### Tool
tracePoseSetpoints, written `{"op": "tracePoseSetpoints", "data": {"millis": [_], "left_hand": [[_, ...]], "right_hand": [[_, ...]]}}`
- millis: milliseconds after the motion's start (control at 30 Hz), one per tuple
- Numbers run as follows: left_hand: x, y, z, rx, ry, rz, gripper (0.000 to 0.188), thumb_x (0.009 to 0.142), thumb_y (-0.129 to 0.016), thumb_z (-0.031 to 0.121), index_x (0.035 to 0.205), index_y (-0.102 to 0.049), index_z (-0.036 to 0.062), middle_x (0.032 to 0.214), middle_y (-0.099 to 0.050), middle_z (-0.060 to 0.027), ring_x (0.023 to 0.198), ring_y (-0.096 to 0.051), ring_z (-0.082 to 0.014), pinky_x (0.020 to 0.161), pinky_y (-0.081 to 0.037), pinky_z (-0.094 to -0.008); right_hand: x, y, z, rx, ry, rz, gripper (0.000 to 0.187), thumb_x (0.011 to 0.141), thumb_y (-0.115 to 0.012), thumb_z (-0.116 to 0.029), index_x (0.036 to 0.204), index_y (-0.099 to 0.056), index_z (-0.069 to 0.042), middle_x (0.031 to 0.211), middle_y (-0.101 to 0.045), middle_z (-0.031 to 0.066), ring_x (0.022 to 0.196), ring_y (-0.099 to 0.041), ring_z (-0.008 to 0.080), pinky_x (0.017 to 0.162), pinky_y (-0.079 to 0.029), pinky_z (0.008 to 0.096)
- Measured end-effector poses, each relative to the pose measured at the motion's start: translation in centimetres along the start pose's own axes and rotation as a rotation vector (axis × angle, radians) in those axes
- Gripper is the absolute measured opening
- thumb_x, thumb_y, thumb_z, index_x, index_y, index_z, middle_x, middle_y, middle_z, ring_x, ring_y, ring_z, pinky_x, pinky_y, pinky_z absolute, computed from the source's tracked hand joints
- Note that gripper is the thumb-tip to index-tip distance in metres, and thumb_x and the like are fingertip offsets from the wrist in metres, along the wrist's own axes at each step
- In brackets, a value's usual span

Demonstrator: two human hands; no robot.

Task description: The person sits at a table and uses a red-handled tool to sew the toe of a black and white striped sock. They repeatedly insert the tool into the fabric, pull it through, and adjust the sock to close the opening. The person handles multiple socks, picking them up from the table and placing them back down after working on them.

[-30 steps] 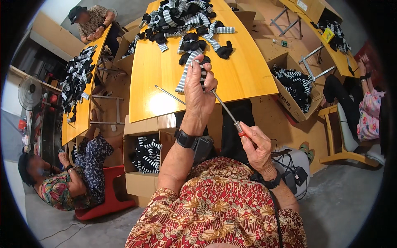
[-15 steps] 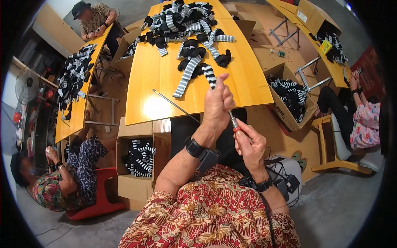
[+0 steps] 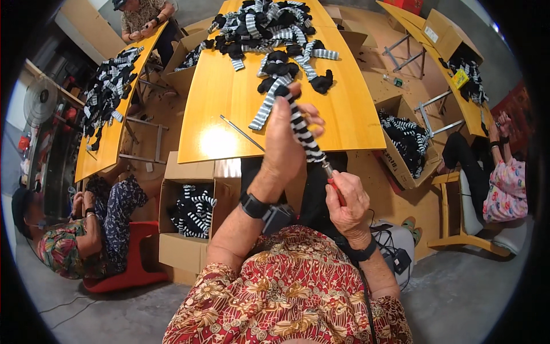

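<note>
A black-and-white striped sock [image 3: 303, 133] is stretched narrow over the metal shaft [image 3: 326, 166] of a red-handled tool [image 3: 335, 186]. My right hand [image 3: 348, 200] is closed round the red handle. Up by the sock's dark far end, my left hand [image 3: 285, 137] has its thumb on one side and its fingers loosely curled on the other; these fingers are partly blurred. Beyond my hands, a grey-and-white striped sock [image 3: 266, 106] with black parts trails from a big pile of socks [image 3: 263, 26] on the yellow table [image 3: 217, 97].
A thin metal rod [image 3: 240, 132] lies near the table's front edge. Cardboard boxes of striped socks stand at left [image 3: 186, 249] and right [image 3: 421, 178]. More socks cover a side table [image 3: 109, 86]. Seated people work at left [image 3: 86, 241] and right [image 3: 504, 189], another at far left [image 3: 143, 23].
The striped sock now covers the tool's shaft, its stripes exposed down to near the handle. My left hand has loosened from a tight fist and shifted left. The right hand keeps the handle.
</note>
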State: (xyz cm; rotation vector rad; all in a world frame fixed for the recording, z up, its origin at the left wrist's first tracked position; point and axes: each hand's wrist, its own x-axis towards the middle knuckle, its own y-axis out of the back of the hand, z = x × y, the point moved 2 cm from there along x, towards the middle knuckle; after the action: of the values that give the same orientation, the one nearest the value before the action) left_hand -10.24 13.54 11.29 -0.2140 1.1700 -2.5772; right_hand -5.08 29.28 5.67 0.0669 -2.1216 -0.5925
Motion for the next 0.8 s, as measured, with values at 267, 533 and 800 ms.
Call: {"op": "tracePoseSetpoints", "data": {"millis": [267, 533, 800], "left_hand": [[2.3, 2.9, 0.8, -0.072, 0.014, -0.198, 0.05, 0.103, -0.033, 0.045, 0.124, -0.047, 0.0031, 0.079, -0.058, -0.0025, 0.047, -0.035, -0.0059, 0.046, -0.029, -0.0207], [1.9, 1.7, -0.3, 0.047, 0.028, -0.205, 0.042, 0.102, -0.045, 0.038, 0.13, -0.045, 0.0061, 0.065, -0.045, 0.0045, 0.046, -0.029, -0.0023, 0.044, -0.024, -0.0186], [-0.7, 0.8, -4.1, 0.033, 0.147, -0.182, 0.046, 0.1, -0.049, 0.038, 0.134, -0.042, 0.0078, 0.06, -0.038, 0.0059, 0.046, -0.027, -0.0031, 0.044, -0.024, -0.0193]], "right_hand": [[-1.4, 1.6, 0.5, 0.833, -0.778, -0.21, 0.027, 0.086, -0.062, 0.002, 0.113, -0.06, 0.0, 0.087, -0.064, 0.0092, 0.064, -0.058, 0.0103, 0.05, -0.045, 0.0213], [-0.8, 1.6, 2.1, 1.093, -0.881, -0.14, 0.02, 0.09, -0.061, 0.0, 0.11, -0.063, 0.002, 0.083, -0.065, 0.0094, 0.053, -0.052, 0.0067, 0.042, -0.038, 0.018], [0.5, 0.3, 0.3, 0.263, -0.402, -0.023, 0.022, 0.082, -0.065, 0.004, 0.104, -0.064, 0.001, 0.086, -0.063, 0.0077, 0.069, -0.061, 0.0153, 0.058, -0.048, 0.0249]]}}
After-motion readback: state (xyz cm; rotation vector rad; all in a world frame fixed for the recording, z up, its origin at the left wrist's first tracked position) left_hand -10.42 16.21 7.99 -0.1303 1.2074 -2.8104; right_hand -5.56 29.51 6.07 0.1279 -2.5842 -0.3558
